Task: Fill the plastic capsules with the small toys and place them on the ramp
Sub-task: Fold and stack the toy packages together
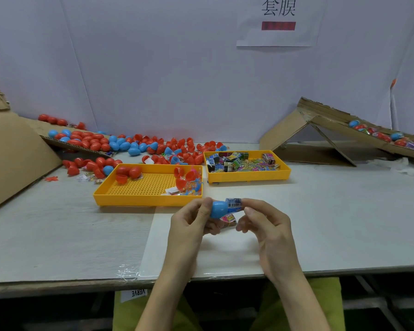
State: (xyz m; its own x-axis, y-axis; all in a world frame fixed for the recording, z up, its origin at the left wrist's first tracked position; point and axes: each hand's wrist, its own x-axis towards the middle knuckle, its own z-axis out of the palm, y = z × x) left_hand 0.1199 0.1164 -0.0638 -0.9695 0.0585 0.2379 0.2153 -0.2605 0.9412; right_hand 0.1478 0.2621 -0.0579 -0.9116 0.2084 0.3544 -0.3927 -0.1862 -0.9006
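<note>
A blue capsule half [218, 209] is being held just above the surface [332, 211], in front of the person at the near edge. The left hand [189, 225] is gripping it, its fingers [207, 205] curled round the closed end, while the right hand [265, 225] is pinching a small barcoded toy packet [233, 203] at the shell's open mouth, its fingers [249, 204] bent round the packet. A pink packet [228, 219] is showing just beneath the shell, between the two hands; which hand is carrying it cannot be told.

At 11 o'clock from the capsule, a yellow perforated tray [148, 199] is lying with red capsule halves [129, 173] in its far left corner and loose bright toys [189, 185] in its right end. At 1 o'clock, a second yellow tray [249, 178] is sitting heaped with printed toy packets [237, 162]. Farther out at 2 o'clock, a cardboard ramp [332, 126] is sloping down to the right, carrying filled capsules [378, 134]. At 10 o'clock, red and blue capsule pieces [184, 151] are spreading along the wall and over a cardboard sheet [81, 147]. At 12 o'clock, a paper sign [277, 37] is hanging on the wall.
</note>
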